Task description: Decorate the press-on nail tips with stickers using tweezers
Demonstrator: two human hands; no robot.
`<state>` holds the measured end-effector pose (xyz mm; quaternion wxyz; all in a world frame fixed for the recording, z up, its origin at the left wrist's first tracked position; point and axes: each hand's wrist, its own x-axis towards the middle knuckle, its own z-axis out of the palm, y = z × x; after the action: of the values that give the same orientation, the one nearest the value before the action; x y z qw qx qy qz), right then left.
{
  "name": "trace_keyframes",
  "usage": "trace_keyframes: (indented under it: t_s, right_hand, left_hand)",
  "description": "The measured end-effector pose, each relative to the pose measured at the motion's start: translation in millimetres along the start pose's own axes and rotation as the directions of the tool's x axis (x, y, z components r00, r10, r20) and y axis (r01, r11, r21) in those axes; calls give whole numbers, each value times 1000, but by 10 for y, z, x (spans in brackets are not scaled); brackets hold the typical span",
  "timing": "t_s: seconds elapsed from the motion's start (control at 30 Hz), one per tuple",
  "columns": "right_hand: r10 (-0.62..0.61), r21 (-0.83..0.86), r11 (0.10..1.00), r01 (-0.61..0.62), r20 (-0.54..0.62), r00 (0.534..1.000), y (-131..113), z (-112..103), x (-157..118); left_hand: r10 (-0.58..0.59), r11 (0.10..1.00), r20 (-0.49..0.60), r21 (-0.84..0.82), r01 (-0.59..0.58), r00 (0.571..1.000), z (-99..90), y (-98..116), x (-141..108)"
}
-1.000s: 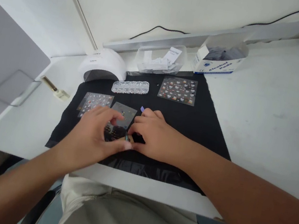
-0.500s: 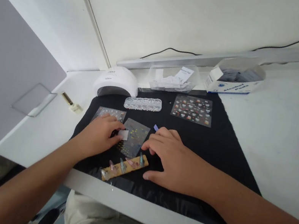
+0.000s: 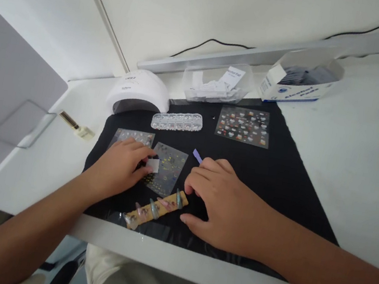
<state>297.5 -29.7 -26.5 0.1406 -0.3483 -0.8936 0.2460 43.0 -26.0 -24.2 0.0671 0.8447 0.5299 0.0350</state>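
My left hand [image 3: 125,162] pinches a small white pad [image 3: 153,165] between thumb and fingers, over a clear nail sticker sheet [image 3: 172,166] with yellow and blue marks. Beneath the same hand lies part of another sticker sheet [image 3: 144,138]. My right hand [image 3: 221,199] rests on the black mat, thumb apart from its curled fingers, with nothing visible between them. A purple stick [image 3: 197,155] pokes out beyond its knuckles; the rest is hidden. Between the hands, near the front edge, a tan strip [image 3: 164,210] carries several pointed false nails [image 3: 153,209], pink, teal and clear.
On the black mat [image 3: 277,187] are a case of rhinestones [image 3: 177,122] and a third sticker sheet [image 3: 244,125]. Behind stand a white nail lamp [image 3: 142,87], a clear tub [image 3: 217,88] of packets and an alcohol pad box [image 3: 300,85]. A polish bottle [image 3: 77,126] lies left.
The view has shifted a little, so things sit slightly higher and further left. The left hand keeps its pinch on the white pad; the right hand has barely moved against the mat.
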Motion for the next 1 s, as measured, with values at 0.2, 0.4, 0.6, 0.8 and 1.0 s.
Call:
trace_keyframes:
  t_s: [0.2,0.4,0.6,0.8,1.0]
  right_hand:
    - [-10,24,1000,10,1,1000,35,66,51]
    - [-1,55,998,1,13,1000,36,76,76]
    - [-17,45,999,16,29,999,73,93,101]
    - [-42,25,999,41,26,999,107,121,114]
    - [-62,33,998,62,8,998,123,143,110]
  left_hand:
    - [65,998,44,-20,-64,997,-14,12,34]
    - [112,994,59,10,-113,992,37,8,43]
    - [225,971,-29,-79,-227,974,-193,40,12]
    - [473,863,-96,-151,-482,876,-404,309,47]
    - [634,745,-83,-198,-637,768,-225,401,136]
